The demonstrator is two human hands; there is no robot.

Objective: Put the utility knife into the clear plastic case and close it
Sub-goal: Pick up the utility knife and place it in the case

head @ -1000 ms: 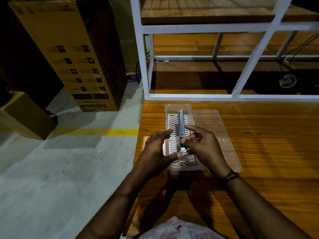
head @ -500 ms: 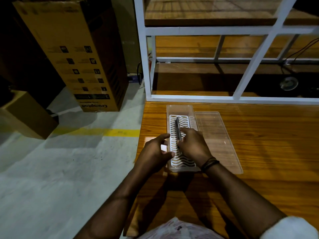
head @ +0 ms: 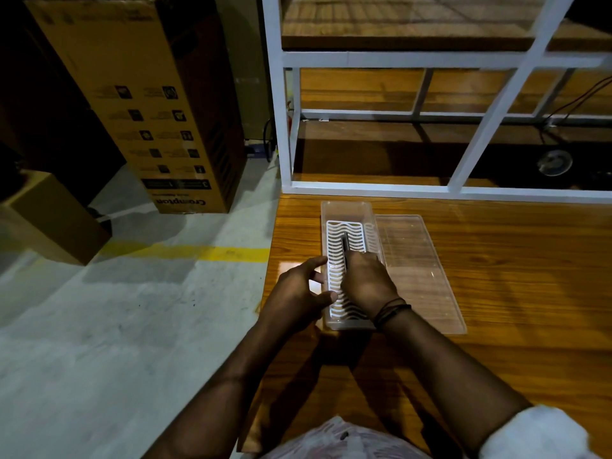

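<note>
the right hand (head: 366, 283) is wrapped around the utility knife (head: 345, 244) and is laying it down on the white wavy tray (head: 337, 233) inside the clear plastic case (head: 331, 207). the left hand (head: 298, 293) has loose, spread fingers and rests on the case's side, holding nothing. this looks like the putting-in step. next, let go, then fold the lid (head: 417, 270), lying flat beside the case, over.

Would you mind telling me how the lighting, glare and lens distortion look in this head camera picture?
Head view: dim, warm light; a bright glare patch on the glossy wooden table beside the left hand; dark forearm shadows on the wood near the viewer; wide-angle bending tilts the white metal frame and brown cardboard box; the dark utility knife in the clear plastic case reads poorly under the right hand.
</note>
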